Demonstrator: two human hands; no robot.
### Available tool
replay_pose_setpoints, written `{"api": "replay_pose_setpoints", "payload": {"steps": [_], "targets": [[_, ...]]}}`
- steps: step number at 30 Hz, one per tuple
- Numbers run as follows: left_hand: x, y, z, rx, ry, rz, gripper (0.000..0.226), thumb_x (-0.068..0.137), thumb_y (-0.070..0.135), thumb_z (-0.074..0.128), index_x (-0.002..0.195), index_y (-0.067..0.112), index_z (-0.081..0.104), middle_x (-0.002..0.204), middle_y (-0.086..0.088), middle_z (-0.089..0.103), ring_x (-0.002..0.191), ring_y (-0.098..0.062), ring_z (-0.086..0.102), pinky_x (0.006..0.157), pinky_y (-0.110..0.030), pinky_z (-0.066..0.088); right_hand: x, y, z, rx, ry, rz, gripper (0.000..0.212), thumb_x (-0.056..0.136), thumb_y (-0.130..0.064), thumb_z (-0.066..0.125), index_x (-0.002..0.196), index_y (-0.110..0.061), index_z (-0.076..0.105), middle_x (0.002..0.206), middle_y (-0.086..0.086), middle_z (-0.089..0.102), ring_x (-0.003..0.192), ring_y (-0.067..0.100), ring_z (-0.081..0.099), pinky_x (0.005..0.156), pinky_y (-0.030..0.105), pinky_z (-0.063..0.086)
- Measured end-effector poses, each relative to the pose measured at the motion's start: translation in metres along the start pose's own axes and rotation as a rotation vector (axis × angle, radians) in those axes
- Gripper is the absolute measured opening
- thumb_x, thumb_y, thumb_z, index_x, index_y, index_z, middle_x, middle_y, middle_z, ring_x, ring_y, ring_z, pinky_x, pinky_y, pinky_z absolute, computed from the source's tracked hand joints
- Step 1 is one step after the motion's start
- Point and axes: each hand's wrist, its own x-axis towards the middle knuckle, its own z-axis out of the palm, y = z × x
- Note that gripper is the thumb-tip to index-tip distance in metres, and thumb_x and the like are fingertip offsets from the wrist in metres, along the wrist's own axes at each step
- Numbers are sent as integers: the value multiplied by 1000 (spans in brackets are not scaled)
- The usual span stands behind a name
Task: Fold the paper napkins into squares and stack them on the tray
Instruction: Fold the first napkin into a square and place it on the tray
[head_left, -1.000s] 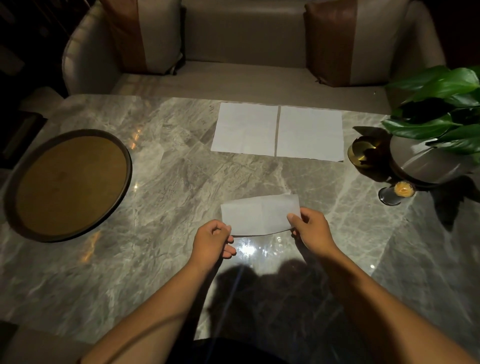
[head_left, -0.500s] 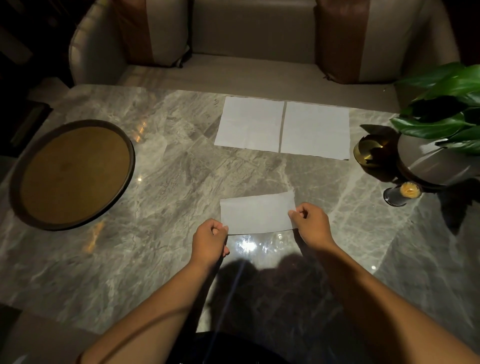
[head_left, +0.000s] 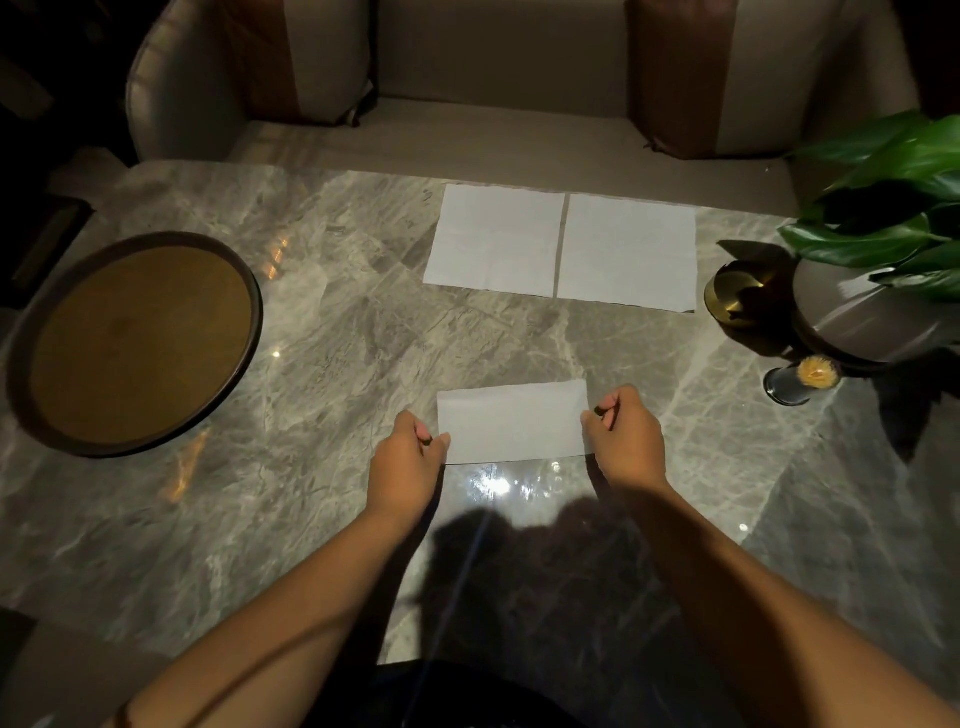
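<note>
Both hands pinch the half-folded white paper napkin (head_left: 511, 422) on the grey marble counter (head_left: 337, 364): left hand (head_left: 408, 460) at its nine o'clock end, right hand (head_left: 626, 439) at three; round brown tray (head_left: 15, 332) at ten o'clock

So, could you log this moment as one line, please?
step: folding | left hand: pinches half-folded napkin | right hand: pinches it | unfolded napkins: two, flat | tray: no napkins

Marble table (head_left: 322, 338), potted plant (head_left: 883, 218), sofa (head_left: 498, 67), cushions (head_left: 301, 52)

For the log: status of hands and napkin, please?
Left hand and right hand pinch half-folded napkin ends. No napkin on tray yet. Nothing in the way.
</note>
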Motion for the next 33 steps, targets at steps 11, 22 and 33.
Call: {"api": "replay_pose_setpoints", "payload": {"steps": [11,22,33], "targets": [[7,30,31,390,-294,515,47,96,25,58,140,14,47,153,-9,37,140,-27,32,115,-39,30,-13,-22,43,-549,-336,-688,52,96,-32,62,144,-16,48,157,6,38,148,28,29,121,41,24],[26,-10,-11,665,-299,423,71,95,53,53,155,29,24,166,-3,8,152,-25,8,116,-53,24,7,7,13,-631,-357,-538,78,94,-54,57,159,-26,23,169,2,9,155,24,5,125,48,5],[23,13,-3,633,-289,519,67,98,43,53,155,26,24,166,-2,8,152,-27,6,118,-54,22,14,-2,5,-468,-186,-473,66,91,-43,65,146,-18,40,150,6,43,138,26,37,115,45,33]]}}
